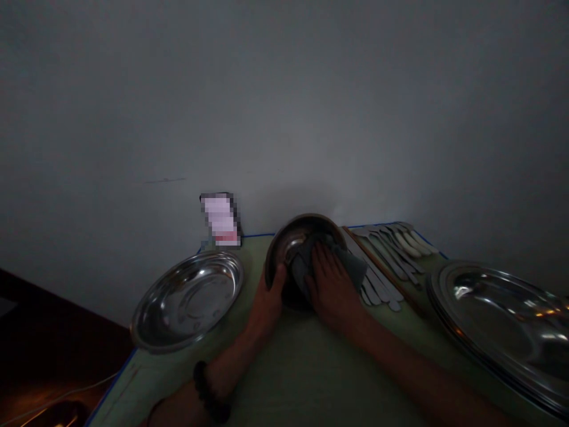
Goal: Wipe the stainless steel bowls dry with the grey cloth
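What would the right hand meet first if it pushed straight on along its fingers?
Beyond the cloth under it, the right hand would probably meet the far wall of the bowl; depth is unclear.

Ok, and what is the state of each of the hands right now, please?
Left hand: closed, holding the metal bowl by its rim.
Right hand: open, flat against the grey cloth.

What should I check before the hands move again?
1. Left hand steadying the bowl: ok, thumb over its rim on the left.
2. Cloth inside the bowl: ok, partly; one end hangs out to the right.
3. Right hand on the cloth: ok, fingers extended over it.
4. Cloth apart from the cutlery: cannot tell.
5. Bowl's inside spotless: cannot tell, too dark.
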{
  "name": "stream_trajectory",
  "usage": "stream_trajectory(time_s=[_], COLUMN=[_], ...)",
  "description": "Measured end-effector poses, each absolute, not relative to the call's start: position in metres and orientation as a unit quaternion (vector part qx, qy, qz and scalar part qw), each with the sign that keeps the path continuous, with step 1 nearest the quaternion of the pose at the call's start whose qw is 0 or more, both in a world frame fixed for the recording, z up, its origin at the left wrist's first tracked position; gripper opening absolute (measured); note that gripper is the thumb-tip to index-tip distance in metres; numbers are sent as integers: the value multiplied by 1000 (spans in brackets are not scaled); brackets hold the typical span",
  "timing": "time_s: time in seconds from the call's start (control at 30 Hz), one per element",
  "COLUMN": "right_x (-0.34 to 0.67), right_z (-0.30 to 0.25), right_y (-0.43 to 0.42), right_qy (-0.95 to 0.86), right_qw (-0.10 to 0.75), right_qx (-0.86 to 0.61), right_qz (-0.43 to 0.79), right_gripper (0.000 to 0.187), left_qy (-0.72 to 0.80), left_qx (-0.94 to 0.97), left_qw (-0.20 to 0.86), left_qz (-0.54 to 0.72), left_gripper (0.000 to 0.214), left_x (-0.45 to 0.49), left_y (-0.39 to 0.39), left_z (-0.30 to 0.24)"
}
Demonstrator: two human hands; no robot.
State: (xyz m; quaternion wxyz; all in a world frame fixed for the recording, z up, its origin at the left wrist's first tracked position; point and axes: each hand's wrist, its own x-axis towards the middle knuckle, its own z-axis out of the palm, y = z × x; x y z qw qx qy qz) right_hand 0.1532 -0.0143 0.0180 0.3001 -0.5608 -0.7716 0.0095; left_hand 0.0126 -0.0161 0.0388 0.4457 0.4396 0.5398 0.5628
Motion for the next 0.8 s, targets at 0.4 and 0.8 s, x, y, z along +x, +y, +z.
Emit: stream_trajectory(time_s=[0.4,0.8], right_x=[114,176], right_z=[41,31], right_y=[-13,-53], right_qy=[-862,-848], right_qw=[254,122], right_qx=[-402,-516], right_qz=[177,14], right_gripper=[59,50], left_qy=[556,514], left_qx=[430,471], left_qw=[491,467], left_qz=[514,543], left_gripper=[47,53], left_x=[8,13], left_y=[-15,-22], left_z=[34,43])
